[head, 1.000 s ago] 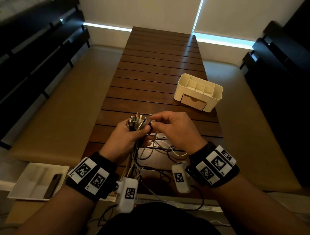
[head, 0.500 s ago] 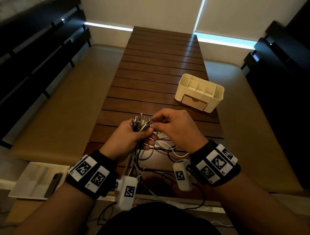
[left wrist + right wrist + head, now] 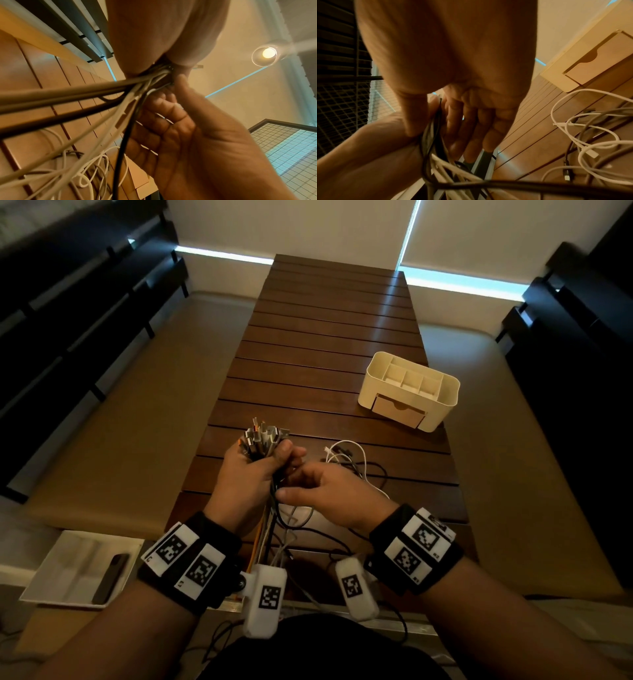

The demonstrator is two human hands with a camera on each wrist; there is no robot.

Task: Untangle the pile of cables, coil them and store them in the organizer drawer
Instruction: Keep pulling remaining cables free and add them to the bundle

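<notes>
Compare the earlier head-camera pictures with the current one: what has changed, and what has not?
The right hand left the plug ends and dropped to the cords below the left hand, fingers now relaxed. The left hand still grips the cable bundle; the organizer stays put, drawer shut.

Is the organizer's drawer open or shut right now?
Shut. The drawer front sits flush in the organizer, nothing pulled out; the right wrist view shows it closed too.

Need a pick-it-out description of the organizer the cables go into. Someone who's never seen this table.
On the long slatted wooden table, look at the right edge, beyond the hands. The organizer is a cream plastic box with open divided compartments on top. Its shut tan drawer with a notch sets it apart from the loose cables nearby.
</notes>
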